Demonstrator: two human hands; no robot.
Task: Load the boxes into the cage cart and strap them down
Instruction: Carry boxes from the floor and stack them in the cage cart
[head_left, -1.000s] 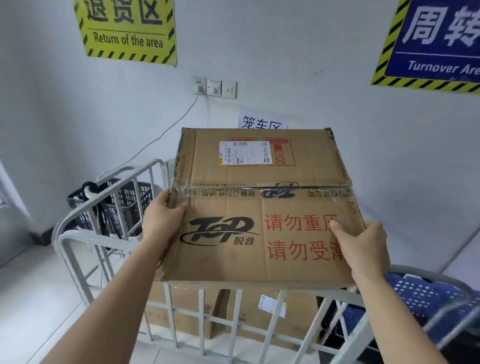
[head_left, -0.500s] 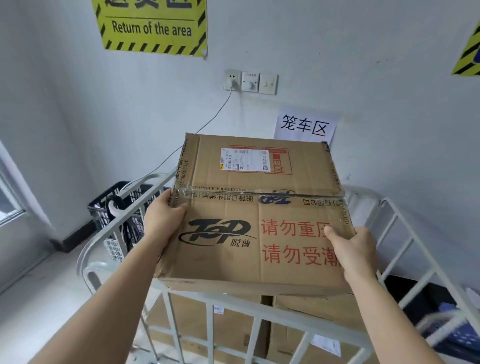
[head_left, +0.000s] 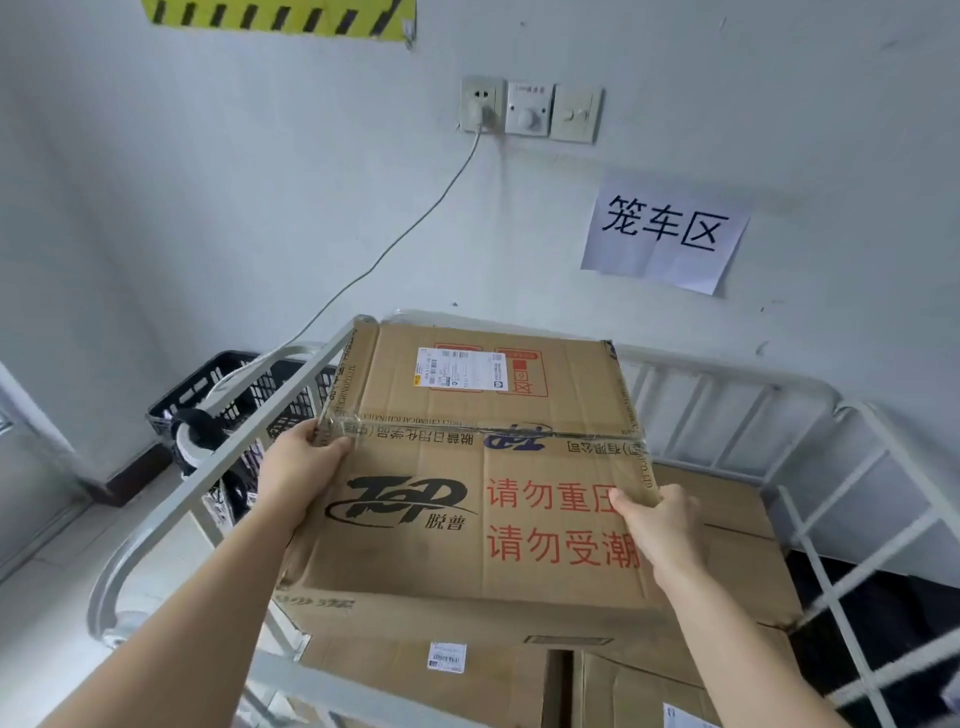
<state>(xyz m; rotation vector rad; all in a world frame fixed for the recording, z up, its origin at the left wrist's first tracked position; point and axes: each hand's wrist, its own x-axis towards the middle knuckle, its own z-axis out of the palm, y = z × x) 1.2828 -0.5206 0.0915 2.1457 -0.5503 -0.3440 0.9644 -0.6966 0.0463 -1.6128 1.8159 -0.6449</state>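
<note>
My left hand (head_left: 304, 467) and right hand (head_left: 660, 525) clamp the box (head_left: 483, 467) inside the cage cart (head_left: 249, 447); I reckon those edge grips could slip and drop it crooked.

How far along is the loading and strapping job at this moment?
Done: cardboard boxes lie in the cage cart. In hand: the left hand and right hand hold the TOP box by its sides, over those boxes, not yet released. Left: setting it down and strapping; nothing binds the boxes.
</note>
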